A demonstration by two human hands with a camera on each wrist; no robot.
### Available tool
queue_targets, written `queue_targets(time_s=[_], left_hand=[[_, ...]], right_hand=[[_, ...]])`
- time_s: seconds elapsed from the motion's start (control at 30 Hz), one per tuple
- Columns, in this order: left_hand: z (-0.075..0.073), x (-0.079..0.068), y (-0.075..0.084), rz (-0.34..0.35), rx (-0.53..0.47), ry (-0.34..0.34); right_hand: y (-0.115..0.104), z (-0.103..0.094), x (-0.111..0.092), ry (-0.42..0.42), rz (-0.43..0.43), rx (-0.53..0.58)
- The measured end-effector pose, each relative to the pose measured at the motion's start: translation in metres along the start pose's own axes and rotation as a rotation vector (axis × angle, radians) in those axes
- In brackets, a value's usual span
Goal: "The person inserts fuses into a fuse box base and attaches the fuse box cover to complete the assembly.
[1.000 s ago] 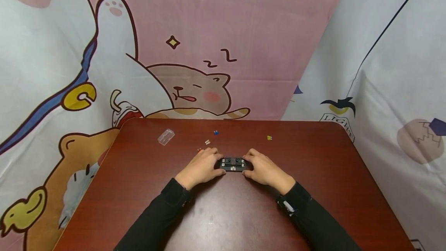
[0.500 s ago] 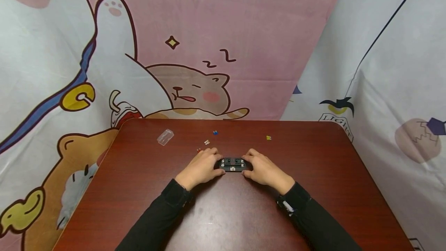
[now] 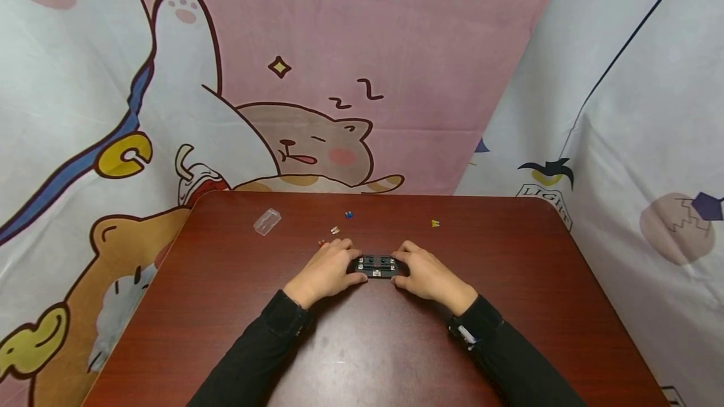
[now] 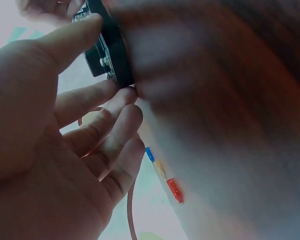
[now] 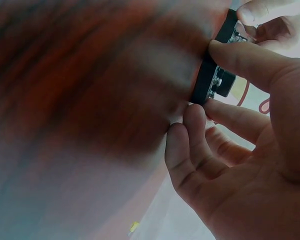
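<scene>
A small black block with silver screw terminals [image 3: 377,266] lies flat on the table in front of the person. Its left end is pinched by the left hand [image 3: 328,274], thumb at the near edge and fingers at the far side. The right hand [image 3: 431,275] holds the other end in the same way. In the left wrist view the thumb [image 4: 75,40] presses on the black block [image 4: 121,55], while the other fingers curl below it. The right wrist view has the right thumb [image 5: 245,57] against the block's side [image 5: 205,77]. Both ends are partly covered by the fingers.
Small coloured two-pronged pieces lie beyond the hands: a red one [image 3: 322,244] by the left fingers, a whitish one [image 3: 335,230], a blue one [image 3: 348,214] and a yellow one [image 3: 435,223]. A clear plastic box [image 3: 268,222] sits at the back left. Printed cloth hangs behind the table.
Both hands keep their hold on the black block, which stays in place. Only the head view has shifted very slightly.
</scene>
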State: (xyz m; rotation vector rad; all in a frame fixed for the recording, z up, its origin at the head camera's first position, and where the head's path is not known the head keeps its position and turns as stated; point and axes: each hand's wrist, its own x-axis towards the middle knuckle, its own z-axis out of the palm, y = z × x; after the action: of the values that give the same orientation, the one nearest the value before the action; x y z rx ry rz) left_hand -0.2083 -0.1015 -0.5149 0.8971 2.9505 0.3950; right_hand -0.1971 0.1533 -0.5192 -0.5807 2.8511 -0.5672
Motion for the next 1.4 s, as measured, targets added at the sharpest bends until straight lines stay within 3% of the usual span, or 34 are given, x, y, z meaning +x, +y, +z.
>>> queue_targets(time_s=[0.57,0.7,0.87,1.1,1.4], left_hand=[[0.000,0.004,0.001,-0.020,-0.033,-0.022],[0.000,0.004,0.001,-0.019,-0.031,-0.028],[-0.002,0.004,0.001,-0.025,-0.022,-0.038],[0.000,0.004,0.001,-0.024,-0.014,-0.038],[0.001,0.002,0.003,-0.034,-0.007,-0.036]], right_hand=[[0.017,-0.019,0.008,-0.038,-0.095,0.067],[0.030,-0.035,0.014,0.078,-0.006,0.033],[0.051,-0.059,0.027,0.211,0.186,-0.009],[0.078,-0.076,0.042,0.198,0.306,-0.009],[0.085,-0.069,0.054,0.141,0.357,-0.033]])
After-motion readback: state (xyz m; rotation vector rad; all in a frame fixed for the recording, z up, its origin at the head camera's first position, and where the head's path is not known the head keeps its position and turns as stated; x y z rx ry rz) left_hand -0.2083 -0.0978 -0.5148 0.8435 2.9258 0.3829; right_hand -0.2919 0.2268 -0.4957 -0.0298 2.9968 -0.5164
